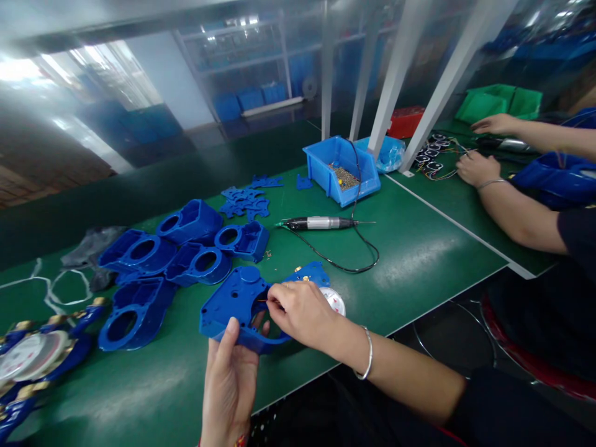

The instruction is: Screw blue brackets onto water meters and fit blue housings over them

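Note:
My left hand (230, 385) grips the near edge of a blue plastic housing (230, 304) that lies on the green table mat (419, 261). My right hand (302, 313) is pinched above the housing's opening, its fingertips closed on something thin and small that I cannot make out. Under my right hand sits a blue meter part with a white dial (335, 299). An electric screwdriver (319, 223) lies on the mat beyond it, with its black cable looping to the right.
Several more blue housings (186, 248) lie to the left. A blue bin of small screws (342, 169) stands at the back. Flat blue plates (244, 202) lie behind. Assembled meters (28, 360) sit far left. Another person's hands (477, 167) work at the right.

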Action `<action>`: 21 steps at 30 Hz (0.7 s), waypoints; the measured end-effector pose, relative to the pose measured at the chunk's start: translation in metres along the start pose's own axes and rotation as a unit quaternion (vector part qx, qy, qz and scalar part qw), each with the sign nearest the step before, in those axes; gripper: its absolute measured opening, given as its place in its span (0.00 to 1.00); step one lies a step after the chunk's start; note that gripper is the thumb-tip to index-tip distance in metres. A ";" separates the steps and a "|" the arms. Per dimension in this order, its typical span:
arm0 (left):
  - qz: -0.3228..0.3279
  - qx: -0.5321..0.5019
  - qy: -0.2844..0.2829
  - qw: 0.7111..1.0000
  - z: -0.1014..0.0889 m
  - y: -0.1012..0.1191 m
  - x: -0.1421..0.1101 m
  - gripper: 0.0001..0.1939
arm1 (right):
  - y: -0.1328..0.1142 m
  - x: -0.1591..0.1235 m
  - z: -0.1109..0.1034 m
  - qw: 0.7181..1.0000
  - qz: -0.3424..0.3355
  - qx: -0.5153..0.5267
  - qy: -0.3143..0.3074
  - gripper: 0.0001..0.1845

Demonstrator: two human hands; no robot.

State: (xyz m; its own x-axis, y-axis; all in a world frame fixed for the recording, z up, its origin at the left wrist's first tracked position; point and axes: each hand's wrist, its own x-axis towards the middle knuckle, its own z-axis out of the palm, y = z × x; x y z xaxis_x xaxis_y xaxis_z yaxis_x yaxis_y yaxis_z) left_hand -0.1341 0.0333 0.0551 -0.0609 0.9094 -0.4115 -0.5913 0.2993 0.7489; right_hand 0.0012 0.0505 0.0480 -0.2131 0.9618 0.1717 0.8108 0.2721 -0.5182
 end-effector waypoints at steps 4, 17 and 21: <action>-0.020 -0.002 0.022 1.000 -0.001 0.003 -0.001 0.22 | 0.001 -0.001 -0.001 1.000 -0.004 0.001 0.000 0.09; 0.059 0.064 -0.021 0.996 0.004 -0.010 -0.008 0.33 | -0.006 0.001 -0.007 0.993 0.057 0.099 0.001 0.11; 0.097 0.128 -0.011 0.987 0.005 -0.019 -0.012 0.47 | -0.001 -0.007 -0.021 0.977 0.073 0.199 0.009 0.19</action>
State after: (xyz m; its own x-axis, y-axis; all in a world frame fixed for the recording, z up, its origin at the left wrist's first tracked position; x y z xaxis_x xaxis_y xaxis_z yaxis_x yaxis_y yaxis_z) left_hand -0.1185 0.0177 0.0486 -0.1337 0.9621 -0.2378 -0.3470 0.1794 0.9206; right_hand 0.0129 0.0430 0.0649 -0.0975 0.9917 0.0842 0.5554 0.1244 -0.8223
